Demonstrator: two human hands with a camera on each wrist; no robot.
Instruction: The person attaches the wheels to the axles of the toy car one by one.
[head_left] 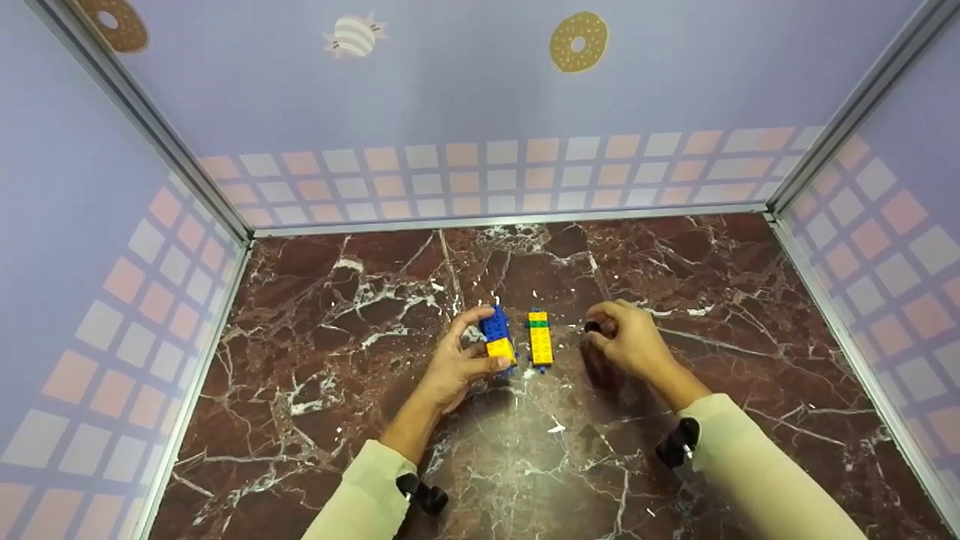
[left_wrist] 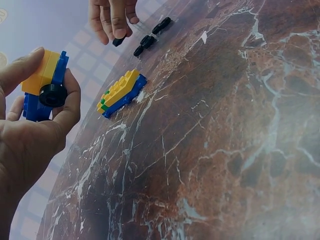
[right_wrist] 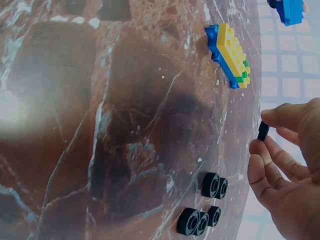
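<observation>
My left hand [head_left: 452,369] grips a toy car of building bricks [head_left: 495,327], blue with a yellow block at its near end. On its side in the left wrist view sits a black wheel [left_wrist: 53,95]. Between thumb and fingertips, my right hand [head_left: 634,341] pinches another small black wheel [right_wrist: 263,131], held above the table to the right. A second brick car [head_left: 541,346], yellow on top with a green strip and a blue base, stands on the table between the hands. No wheels show on its visible side.
Several loose black wheels [right_wrist: 212,184] lie in a loose cluster on the dark marbled table [head_left: 315,450], near the right hand. Pale panels [head_left: 480,97] with a checked band enclose the table at the back and both sides.
</observation>
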